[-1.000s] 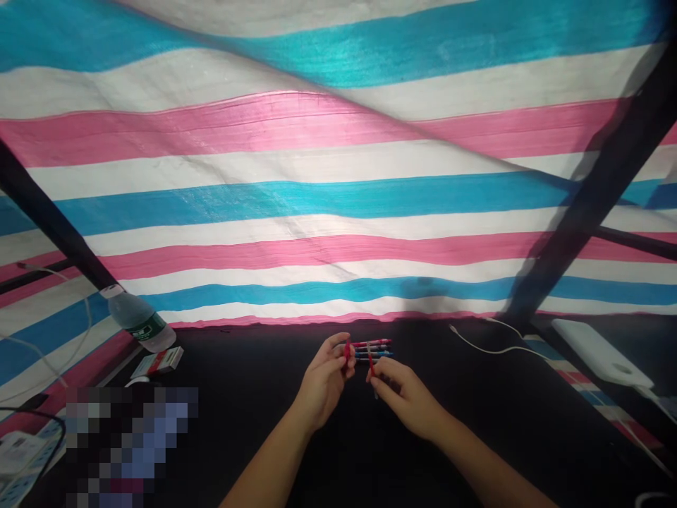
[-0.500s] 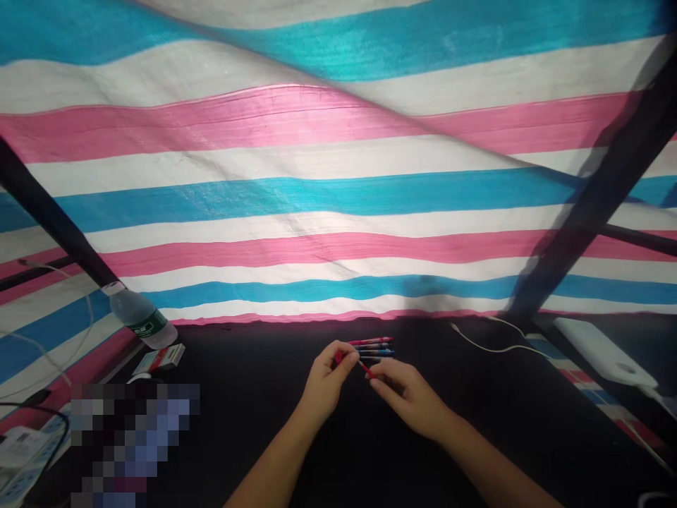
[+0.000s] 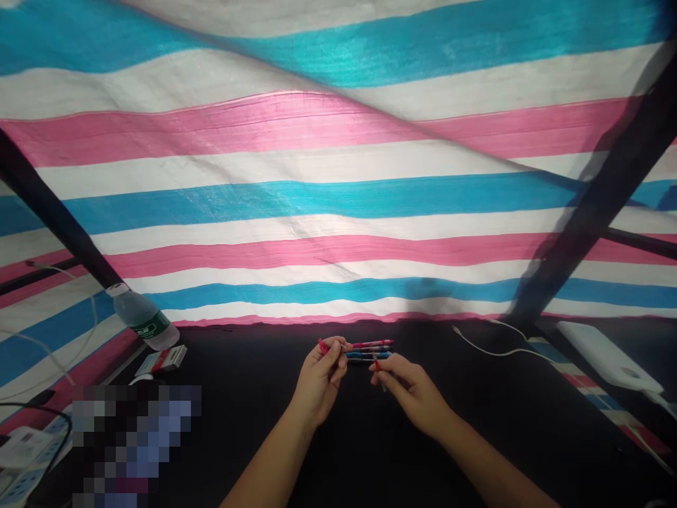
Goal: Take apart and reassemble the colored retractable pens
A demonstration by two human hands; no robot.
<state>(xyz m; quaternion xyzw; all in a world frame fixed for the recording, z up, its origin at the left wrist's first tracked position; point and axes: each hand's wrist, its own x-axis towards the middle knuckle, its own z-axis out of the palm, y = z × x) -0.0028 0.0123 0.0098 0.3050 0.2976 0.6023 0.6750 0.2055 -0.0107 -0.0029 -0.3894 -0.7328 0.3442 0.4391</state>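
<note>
My left hand [image 3: 324,374] is closed on a red pen part [image 3: 323,346], whose red end sticks out on the left above the thumb. Pinched between the thumb and fingers of my right hand [image 3: 403,381] is a second, smaller red pen part [image 3: 376,364], with a thin dark piece showing beside it. A gap separates the two hands. Just behind them, several pens [image 3: 373,345] lie side by side on the black table [image 3: 360,451], one red and others blue or dark. My left fingers cover their left ends.
At the left stand a tilted water bottle [image 3: 142,319] and a small box [image 3: 161,361], with a power strip [image 3: 24,466] nearer. A white cable [image 3: 497,347] and a white device [image 3: 608,356] lie at the right. Striped sheeting [image 3: 317,247] hangs behind the table.
My hands have moved apart, and the red pen held between them is now in two parts, one in each hand. The view has shifted slightly.
</note>
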